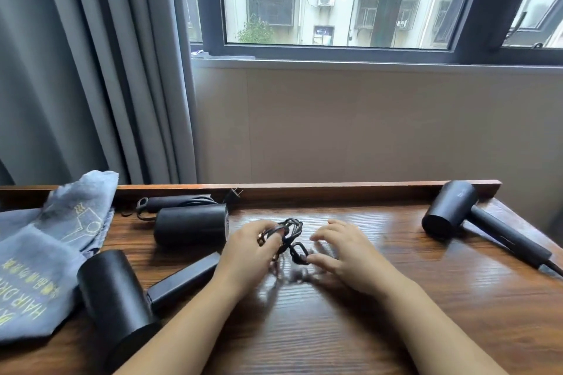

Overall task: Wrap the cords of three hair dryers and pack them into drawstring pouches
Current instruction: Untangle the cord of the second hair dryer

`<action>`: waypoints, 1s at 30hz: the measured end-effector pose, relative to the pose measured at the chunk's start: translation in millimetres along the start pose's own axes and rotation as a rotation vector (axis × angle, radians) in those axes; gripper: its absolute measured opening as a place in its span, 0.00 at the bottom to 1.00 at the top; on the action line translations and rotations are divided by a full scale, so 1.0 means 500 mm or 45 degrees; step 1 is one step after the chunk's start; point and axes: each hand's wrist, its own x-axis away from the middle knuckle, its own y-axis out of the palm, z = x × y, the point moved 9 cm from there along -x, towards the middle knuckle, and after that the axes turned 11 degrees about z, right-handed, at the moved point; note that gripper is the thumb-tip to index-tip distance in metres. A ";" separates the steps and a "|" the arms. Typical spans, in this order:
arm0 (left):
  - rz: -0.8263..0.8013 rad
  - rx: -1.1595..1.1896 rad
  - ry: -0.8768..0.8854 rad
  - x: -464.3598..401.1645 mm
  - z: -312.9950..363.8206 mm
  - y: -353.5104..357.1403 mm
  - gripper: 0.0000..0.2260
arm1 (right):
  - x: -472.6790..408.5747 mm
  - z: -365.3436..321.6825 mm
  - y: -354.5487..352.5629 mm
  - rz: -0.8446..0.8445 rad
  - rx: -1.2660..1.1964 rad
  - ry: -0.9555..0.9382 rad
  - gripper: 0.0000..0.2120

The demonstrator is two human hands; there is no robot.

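- Cord in black loops near the middle of the desk, gathered in the left hand, fingers curled round the bundle.
- Right hand just beside, fingers spread and loose, thumb and a fingertip pinching a loop of the same cord; picture blurred here, so grip not fully sure.
- Likely step: winding the cord of the near-left hair dryer, the handle pointing toward the hands.
- Next move probably calls for tidy, even loops, then some fastening, before reaching for a pouch.
- Second hair dryer far left, lying on its side, cord seemingly bundled already behind it.
- Third hair dryer far right, well apart, cord running off the right edge.
- Grey drawstring pouches piled at the left edge, with yellow print.
- Wooden desk with a raised far rim; beyond it a pale wall, grey curtain left, window onto apartment buildings.
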 end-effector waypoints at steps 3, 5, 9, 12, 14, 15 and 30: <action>0.121 0.167 -0.095 0.003 -0.015 -0.015 0.08 | 0.010 0.017 -0.002 0.017 -0.114 -0.062 0.20; 0.153 0.244 -0.136 0.010 -0.021 -0.021 0.07 | 0.015 0.015 -0.008 0.079 -0.122 -0.084 0.11; 0.108 0.251 0.020 0.020 -0.004 -0.024 0.24 | 0.017 0.013 -0.047 0.333 -0.315 -0.008 0.11; 0.094 0.006 0.530 0.030 0.053 -0.020 0.31 | 0.017 0.004 -0.069 0.437 -0.388 -0.010 0.07; 0.070 -0.130 0.716 0.037 0.069 -0.005 0.25 | 0.023 -0.002 -0.102 0.591 -0.405 -0.010 0.08; 0.074 -0.148 0.746 0.037 0.073 -0.003 0.20 | 0.028 -0.005 -0.120 0.686 -0.397 -0.004 0.09; -0.007 0.327 0.452 0.040 0.086 -0.020 0.06 | 0.033 0.029 -0.131 1.068 -1.450 0.585 0.19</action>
